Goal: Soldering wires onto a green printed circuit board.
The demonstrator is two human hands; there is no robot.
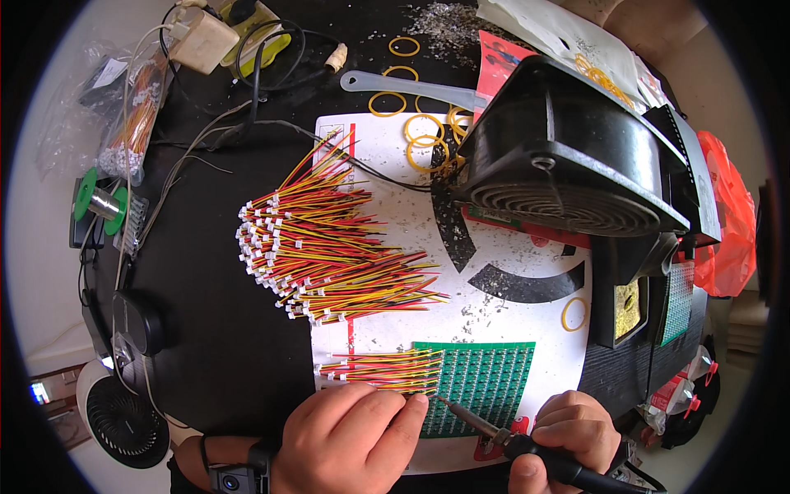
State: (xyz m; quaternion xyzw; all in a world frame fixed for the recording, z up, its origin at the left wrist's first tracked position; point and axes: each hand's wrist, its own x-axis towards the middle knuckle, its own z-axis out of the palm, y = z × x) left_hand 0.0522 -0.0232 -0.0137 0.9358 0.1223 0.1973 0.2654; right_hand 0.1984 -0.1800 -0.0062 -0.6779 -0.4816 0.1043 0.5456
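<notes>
The left hand (350,436) lies nearest, at the lower edge, with a dark band at the wrist. Its fingers are pressed together and flat on a small row of red, yellow and black wires (380,369), pinning their bare ends against the left edge of a green circuit board (481,375). The right hand (572,428) is closed around the black handle of a soldering iron (494,430), whose tip points left and sits just beside the left fingertips, at the spot where the wires meet the board.

By the look of it, the step in hand is soldering these wire ends to the board's edge, one joint after another. The next move calls for a steady tip on a single pad while the left fingers keep the wire from shifting, and for keeping those fingers off the hot tip.

A large fanned pile of wires (321,247) with white plugs lies further up on the white sheet (527,321). A clear bag (132,123) at the upper left holds more such wires. Yellow rubber bands (424,136) lie loose on the worktop (214,329) near a black fan (568,173).
</notes>
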